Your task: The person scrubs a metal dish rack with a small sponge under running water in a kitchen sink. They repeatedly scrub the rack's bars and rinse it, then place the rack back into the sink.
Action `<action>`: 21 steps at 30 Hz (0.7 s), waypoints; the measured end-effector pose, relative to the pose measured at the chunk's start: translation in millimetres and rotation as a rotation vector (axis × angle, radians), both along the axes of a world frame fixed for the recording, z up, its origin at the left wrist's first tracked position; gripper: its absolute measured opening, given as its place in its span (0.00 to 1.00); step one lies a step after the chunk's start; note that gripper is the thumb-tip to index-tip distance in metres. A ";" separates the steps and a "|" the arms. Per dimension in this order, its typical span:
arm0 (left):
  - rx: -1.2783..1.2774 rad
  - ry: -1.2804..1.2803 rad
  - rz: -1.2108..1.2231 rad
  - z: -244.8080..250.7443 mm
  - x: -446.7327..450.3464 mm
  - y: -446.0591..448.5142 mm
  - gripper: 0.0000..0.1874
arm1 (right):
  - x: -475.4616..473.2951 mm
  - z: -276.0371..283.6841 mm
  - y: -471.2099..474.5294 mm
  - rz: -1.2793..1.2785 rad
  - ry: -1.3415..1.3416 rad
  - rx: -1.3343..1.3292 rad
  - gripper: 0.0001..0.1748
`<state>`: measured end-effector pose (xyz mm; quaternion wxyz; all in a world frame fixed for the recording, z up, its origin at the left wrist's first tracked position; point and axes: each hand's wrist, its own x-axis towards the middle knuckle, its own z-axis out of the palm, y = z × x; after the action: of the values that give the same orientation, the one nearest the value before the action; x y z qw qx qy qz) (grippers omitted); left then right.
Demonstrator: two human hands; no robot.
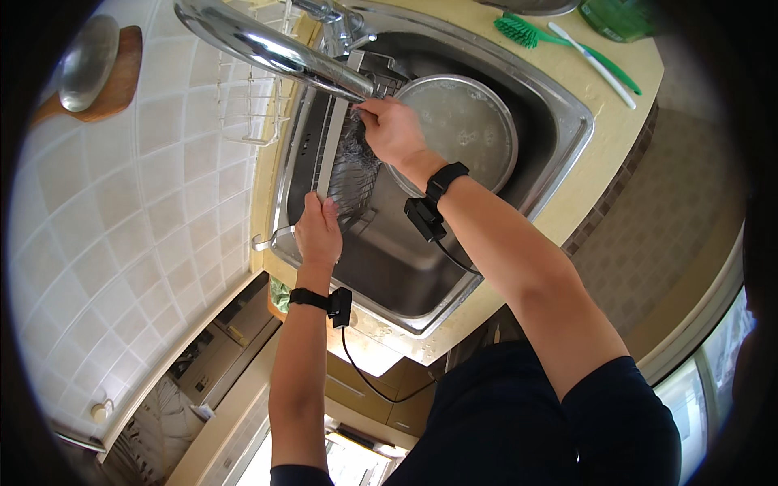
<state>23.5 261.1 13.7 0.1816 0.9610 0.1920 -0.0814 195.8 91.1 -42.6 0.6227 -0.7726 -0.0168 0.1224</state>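
My left hand (318, 231) grips the near end of a metal wire rack (331, 146) that stands tilted inside the steel sink (389, 279). Higher up, my right hand (394, 130) pinches a dark steel wool scourer (358, 143) against the rack, just below the spout of the chrome faucet (273, 54). Beside it, partly behind my right hand, a round metal basin (468, 127) holds cloudy water with some bubbles. The wires at the rack's lower part look blurred. Whether water runs from the spout cannot be told.
A green scrub brush (516, 30) and a white-handled brush (592, 65) lie on the yellow countertop (626, 130), near a green container (617, 18). A wire basket (252, 115) hangs by the tiled wall. A metal hook (261, 243) sits at the sink's left rim.
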 end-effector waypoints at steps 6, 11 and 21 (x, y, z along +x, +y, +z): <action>0.019 -0.034 -0.006 -1.0 1.6 -1.1 0.14 | -4.5 5.4 0.8 0.066 -0.036 0.097 0.11; -0.074 -0.037 0.013 -1.8 0.2 -1.8 0.13 | -13.6 -15.0 -8.8 -0.057 -0.085 -0.068 0.12; -0.064 -0.062 0.009 -2.1 -0.4 0.5 0.14 | -22.2 -67.2 -70.1 -0.184 0.506 -0.643 0.29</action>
<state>23.1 261.6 11.5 0.2187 0.9559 0.1878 -0.0568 173.6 21.1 -109.8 0.3425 -0.8715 0.2450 0.2511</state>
